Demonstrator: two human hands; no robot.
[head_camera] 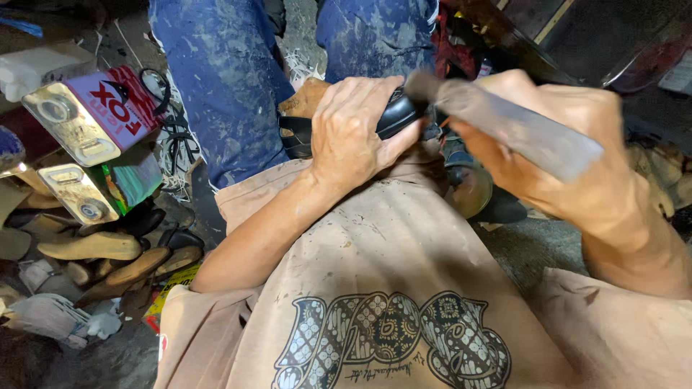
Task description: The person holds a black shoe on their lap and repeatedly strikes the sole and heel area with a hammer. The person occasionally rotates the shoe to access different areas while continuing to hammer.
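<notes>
Left hand (353, 130) clamps black shoe (393, 119) on lap, right hand (569, 166) grips worn tool (515, 130) at its edge; a slip could likely gouge shoe or thumb.

- Left hand (353, 133) pressing down over black shoe (393, 119), fingers wrapped.
- Right hand (569, 162) gripping worn wooden-handled tool (504, 122), its tip meeting the shoe.
- Lying at left: two metal cans (94, 112), wooden shoe lasts (90, 246).
</notes>
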